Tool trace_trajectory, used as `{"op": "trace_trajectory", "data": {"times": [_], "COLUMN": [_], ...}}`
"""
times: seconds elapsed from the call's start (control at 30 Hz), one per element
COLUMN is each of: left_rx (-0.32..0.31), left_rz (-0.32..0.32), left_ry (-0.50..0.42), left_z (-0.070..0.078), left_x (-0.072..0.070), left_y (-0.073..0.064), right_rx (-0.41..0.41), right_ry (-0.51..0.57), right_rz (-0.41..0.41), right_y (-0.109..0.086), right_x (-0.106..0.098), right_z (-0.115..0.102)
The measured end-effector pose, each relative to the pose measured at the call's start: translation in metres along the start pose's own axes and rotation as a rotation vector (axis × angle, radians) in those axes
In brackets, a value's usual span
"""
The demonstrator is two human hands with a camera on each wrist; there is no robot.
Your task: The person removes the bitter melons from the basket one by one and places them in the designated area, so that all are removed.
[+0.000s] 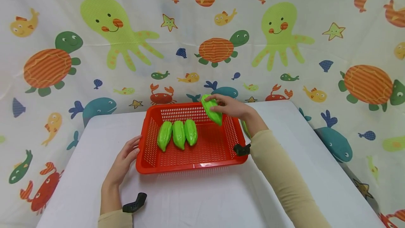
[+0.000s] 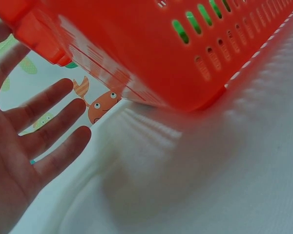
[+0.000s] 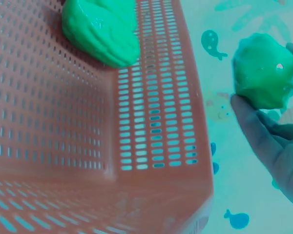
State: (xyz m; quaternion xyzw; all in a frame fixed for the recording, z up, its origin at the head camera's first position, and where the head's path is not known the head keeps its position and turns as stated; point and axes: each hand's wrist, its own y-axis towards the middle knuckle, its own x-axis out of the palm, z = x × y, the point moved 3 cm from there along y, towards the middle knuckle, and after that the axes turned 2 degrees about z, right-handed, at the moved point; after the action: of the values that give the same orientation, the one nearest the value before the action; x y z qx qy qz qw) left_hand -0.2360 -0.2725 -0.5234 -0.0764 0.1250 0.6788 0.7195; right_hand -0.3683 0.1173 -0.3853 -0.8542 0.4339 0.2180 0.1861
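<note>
A red plastic basket with slotted walls stands on the white table. Inside, on its left half, lie three glossy green bitter melons side by side. My right hand pinches another bitter melon between thumb and fingers, held tilted above the basket's back right part. In the right wrist view this melon shows end-on, with the basket's wall beside it. At the basket's left rim rests my left hand; in the left wrist view its fingers are spread and nearly straight.
Outside the basket's right wall, a further green melon is mostly hidden by my right wrist. The white tabletop extends around the basket. A curtain printed with sea animals hangs behind the table.
</note>
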Motion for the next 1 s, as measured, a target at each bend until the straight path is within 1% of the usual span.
{"op": "trace_trajectory", "data": {"times": [0.07,0.2,0.33,0.4,0.53,0.63,0.87,1.0], "left_rx": [0.001,0.002,0.002,0.001,-0.001,-0.003,-0.006,-0.004], "left_rz": [0.001,0.004,0.000,-0.002,-0.005,-0.006,-0.007,-0.009], "left_ry": [-0.007,-0.010,0.005,0.012,0.010,0.008,-0.009,-0.015], "left_z": [0.002,0.003,0.002,0.001,0.001,0.002,0.001,0.000], "left_x": [0.000,0.000,0.000,0.000,-0.001,-0.002,-0.003,-0.002], "left_y": [0.000,-0.001,0.000,0.000,0.000,0.001,0.002,0.003], "right_rx": [-0.011,-0.031,-0.032,-0.033,-0.019,0.003,0.038,0.069], "right_ry": [0.007,0.062,0.145,0.189,0.266,0.284,0.306,0.327], "right_rz": [0.047,0.132,0.220,0.250,0.259,0.255,0.285,0.305], "right_y": [-0.002,-0.004,-0.006,-0.008,-0.020,-0.028,-0.032,-0.035], "right_x": [-0.005,-0.014,-0.022,-0.027,-0.034,-0.038,-0.046,-0.051], "right_z": [0.001,0.004,0.010,0.014,0.005,-0.002,0.013,0.028]}}
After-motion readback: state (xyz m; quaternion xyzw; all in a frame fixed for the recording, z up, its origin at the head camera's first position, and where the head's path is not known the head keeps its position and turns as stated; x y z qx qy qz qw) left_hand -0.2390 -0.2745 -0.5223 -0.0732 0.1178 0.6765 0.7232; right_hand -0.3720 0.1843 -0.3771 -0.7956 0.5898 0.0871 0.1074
